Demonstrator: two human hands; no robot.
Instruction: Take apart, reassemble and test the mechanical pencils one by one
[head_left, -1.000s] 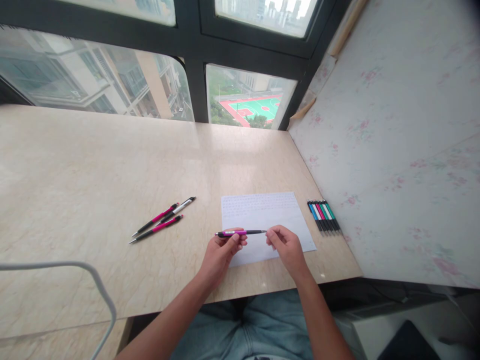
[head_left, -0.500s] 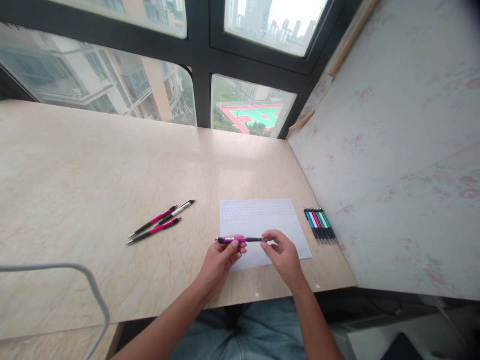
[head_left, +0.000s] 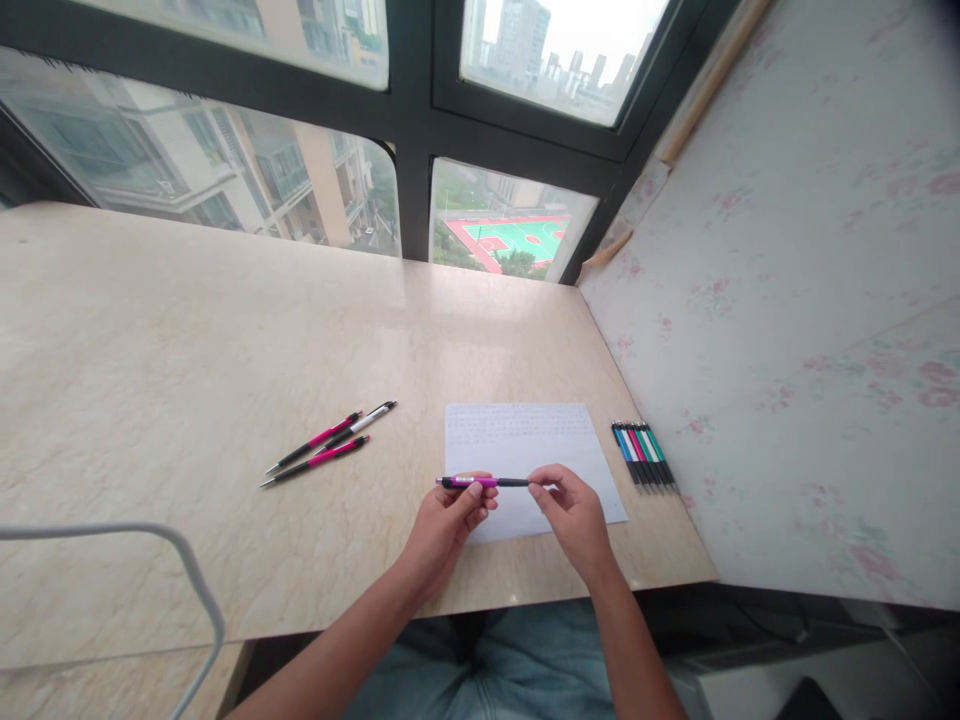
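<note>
A purple and black pen (head_left: pixel 486 482) lies level across both hands, above the lower part of a sheet of paper (head_left: pixel 525 440) with lines of writing near its top. My left hand (head_left: pixel 448 520) grips the purple barrel between thumb and fingers, the clicker end pointing left. At the other end, the thumb and forefinger of my right hand (head_left: pixel 571 510) pinch the pen's tip, which they hide.
Left of the paper lie two pink and black pens (head_left: pixel 319 460) and a white and black pen (head_left: pixel 367 418). A row of several coloured pens (head_left: pixel 643 455) lies right, near the papered wall (head_left: pixel 795 330). A grey cable (head_left: pixel 187 560) curves at lower left.
The view has shifted slightly. My right finger and thumb stay at the pen's tip end, and my left hand keeps the same grip.
</note>
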